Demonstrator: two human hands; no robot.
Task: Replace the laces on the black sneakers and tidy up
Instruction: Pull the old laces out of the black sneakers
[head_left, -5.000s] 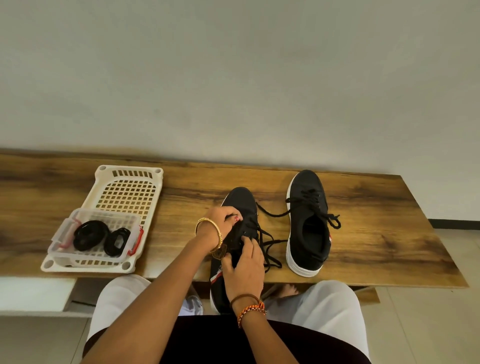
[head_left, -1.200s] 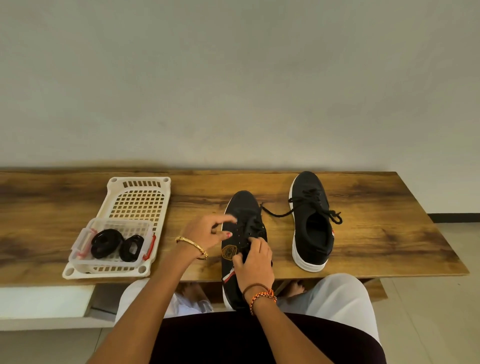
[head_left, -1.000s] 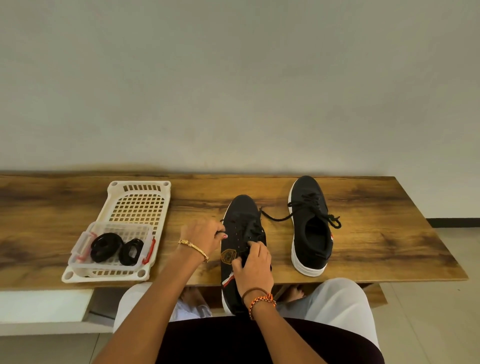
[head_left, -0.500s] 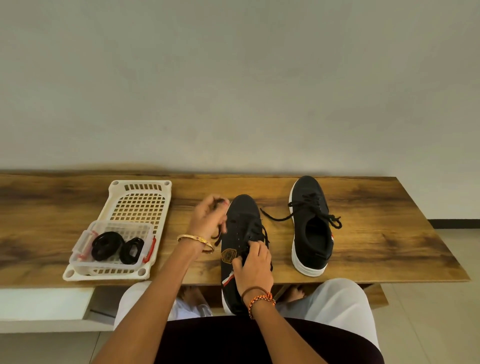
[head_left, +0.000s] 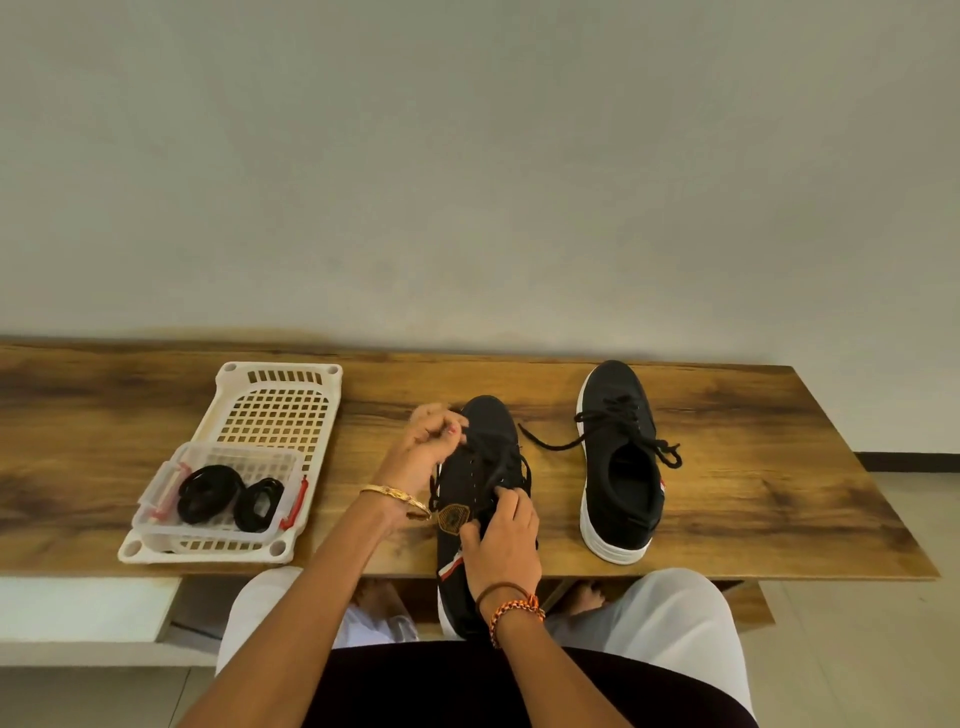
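Note:
A black sneaker (head_left: 485, 431) lies toe-away at the wooden table's (head_left: 753, 499) front edge, its heel over my lap. My left hand (head_left: 428, 441) pinches a black lace end (head_left: 475, 439) at the shoe's left side near the toe. My right hand (head_left: 501, 535) grips the shoe's tongue and upper around the eyelets. A second black sneaker (head_left: 618, 457) with a white sole stands to the right, laced, with loose lace ends (head_left: 550, 444) trailing left.
At the table's left stands a white perforated tray (head_left: 280, 410). A small clear box (head_left: 228, 493) with red clips sits in its near end and holds two coiled black laces (head_left: 210, 493). A plain wall rises right behind the table; tiled floor lies at right.
My left hand has drawn the lace end up and away from the shoe's left side toward the toe. My right hand stays on the tongue. The right sneaker has not moved.

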